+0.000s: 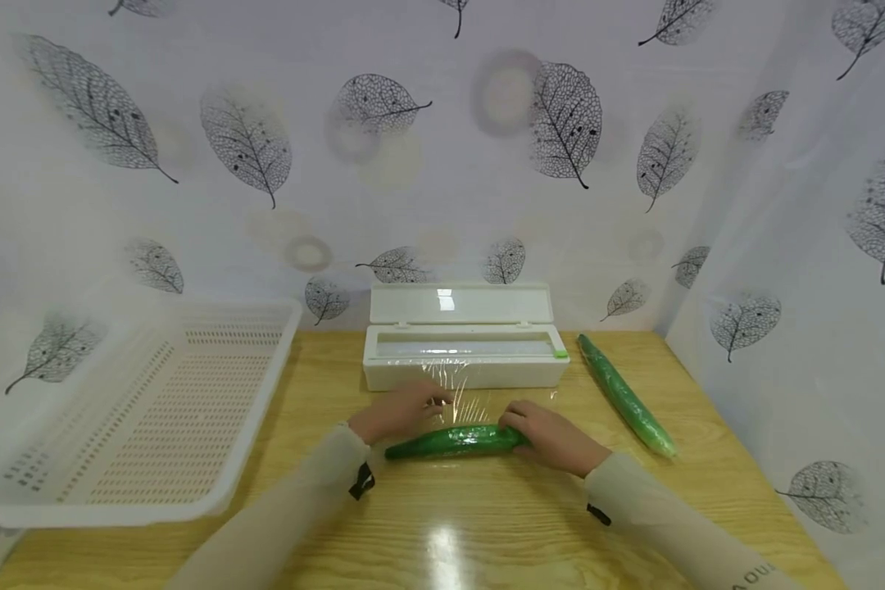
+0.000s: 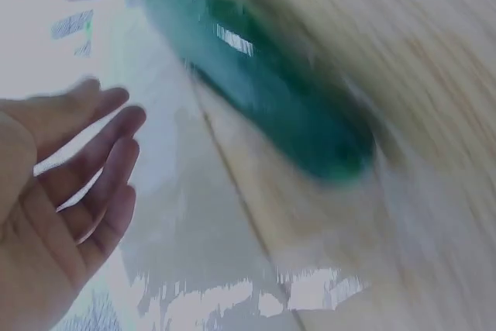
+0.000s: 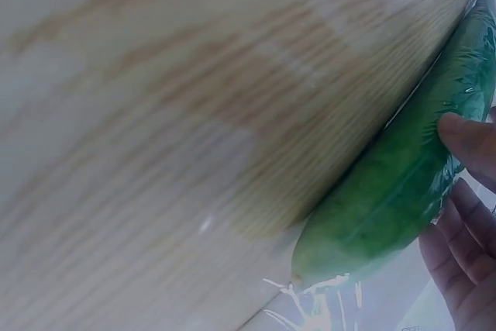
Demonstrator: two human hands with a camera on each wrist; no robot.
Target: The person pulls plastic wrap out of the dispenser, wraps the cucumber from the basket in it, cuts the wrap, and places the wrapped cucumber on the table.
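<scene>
A green cucumber [image 1: 450,442] wrapped in clear film lies crosswise on the wooden table. My right hand [image 1: 553,436] grips its right end; in the right wrist view the thumb [image 3: 469,141] presses on the skin and the fingers bend along the far side. My left hand [image 1: 398,411] hovers behind the cucumber's left part, fingers loosely bent and holding nothing, as the left wrist view shows. A sheet of cling film [image 1: 453,403] stretches from the white dispenser box [image 1: 465,375], its lid raised, toward the cucumber.
Another film-wrapped cucumber [image 1: 627,397] lies slanted at the table's right. On the left stands a large white plastic basket [image 1: 261,418] with perforated walls. A leaf-patterned curtain [image 1: 442,205] hangs behind the wooden table [image 1: 516,524].
</scene>
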